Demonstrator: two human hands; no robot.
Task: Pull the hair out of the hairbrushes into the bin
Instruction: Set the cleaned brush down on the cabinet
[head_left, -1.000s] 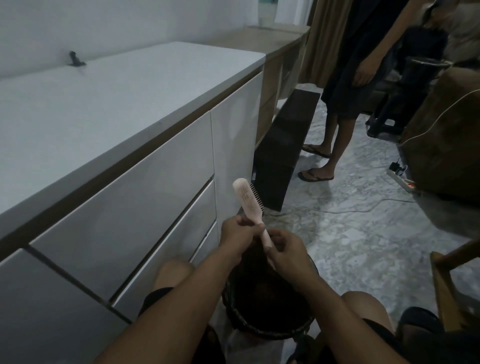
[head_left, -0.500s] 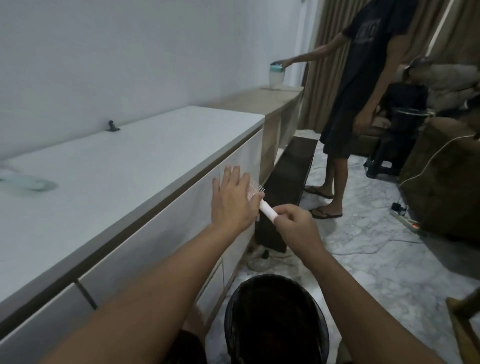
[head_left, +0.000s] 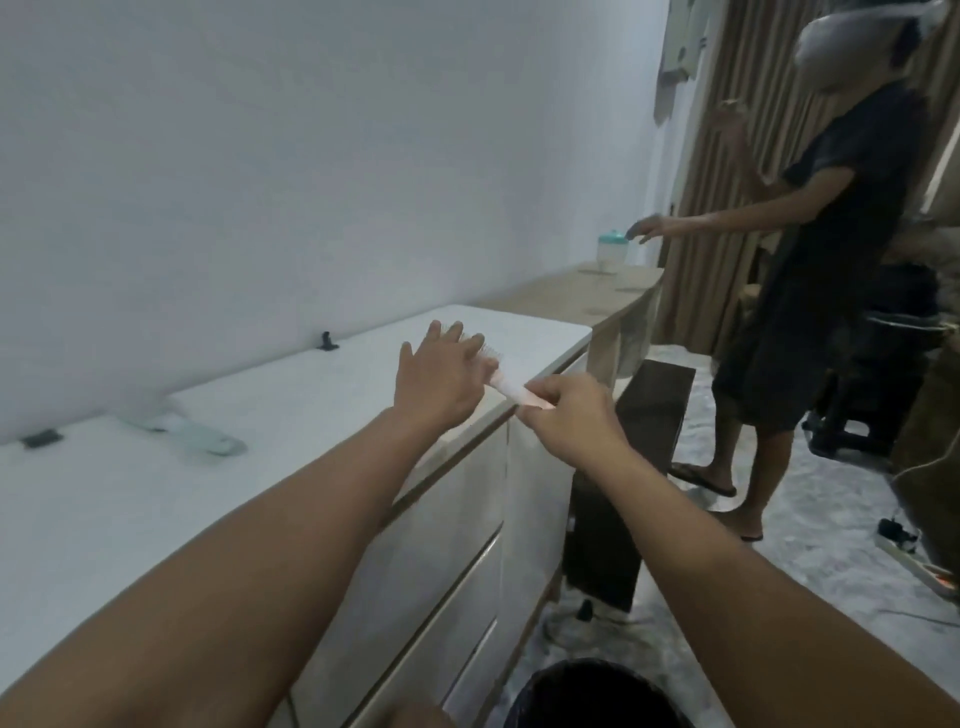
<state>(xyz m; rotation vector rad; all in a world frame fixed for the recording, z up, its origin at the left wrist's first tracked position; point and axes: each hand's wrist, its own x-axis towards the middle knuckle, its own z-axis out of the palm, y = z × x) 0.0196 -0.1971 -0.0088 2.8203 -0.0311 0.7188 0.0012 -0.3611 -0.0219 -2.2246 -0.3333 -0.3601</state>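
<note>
My right hand (head_left: 569, 415) grips the handle of a pale pink hairbrush (head_left: 511, 387), held over the front edge of the white cabinet top (head_left: 291, 415). My left hand (head_left: 441, 382) lies flat against the brush head with its fingers spread, covering most of the bristles. A few bristles show past the fingertips. The dark round bin (head_left: 597, 693) sits on the floor at the bottom of the view, below my arms. A second, pale green hairbrush (head_left: 200, 436) lies on the cabinet top to the left. I cannot tell whether hair is in the brush.
A person in dark clothes (head_left: 810, 312) stands at the right, one hand by a teal-lidded jar (head_left: 613, 252) on a wooden counter. A black panel (head_left: 634, 467) leans against the cabinet end. A power strip (head_left: 919, 558) and cables lie on the marble floor.
Both hands and the pink brush have risen from above the bin to cabinet-top height. My left hand has moved from pinching the brush to lying flat over its head.
</note>
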